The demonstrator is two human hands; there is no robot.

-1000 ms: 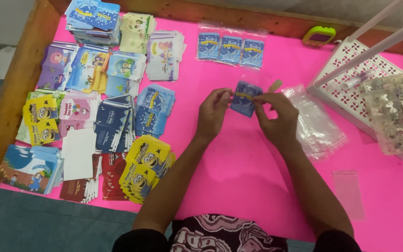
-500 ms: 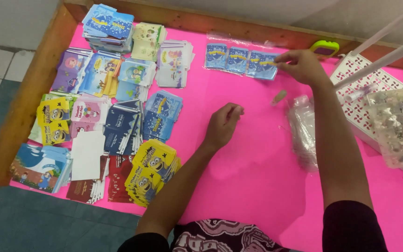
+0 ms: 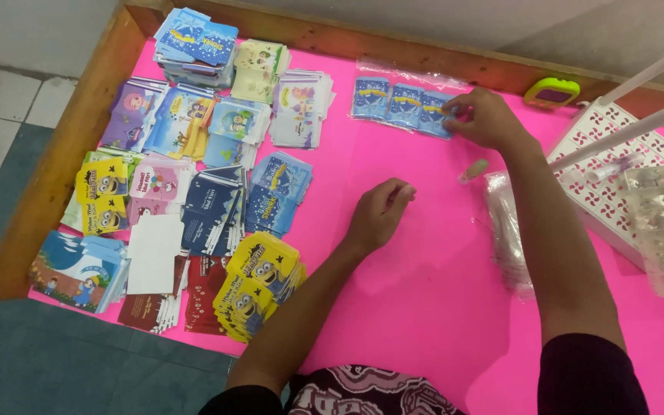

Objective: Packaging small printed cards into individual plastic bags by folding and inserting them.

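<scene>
Head view showed a pink table (image 3: 424,307) inside a wooden frame (image 3: 63,161), and, set against the picture from a second before, the main change was in the arms: then both hands had met at mid-table around one small blue packet, whereas now they were well apart. Stacks of printed cards (image 3: 194,177) covered the table's left part in rows, and they lay as they had earlier. A white perforated tray (image 3: 601,138) stood at the right edge, with a pile of clear bags (image 3: 505,230) just beside the right forearm, in the same spot as before. The right hand (image 3: 486,119) had gone out to the far side of the table and rested on the end of a row of blue packets (image 3: 401,101), its fingertips pinched on the rightmost one; half a second earlier it was already at that row. The left hand (image 3: 378,215) lay on bare pink at the middle, fingers curled loosely together and holding nothing I could make out. A small pale piece (image 3: 473,170) lay between the hands, near the bags. A green device (image 3: 552,92) sat by the far frame.
</scene>
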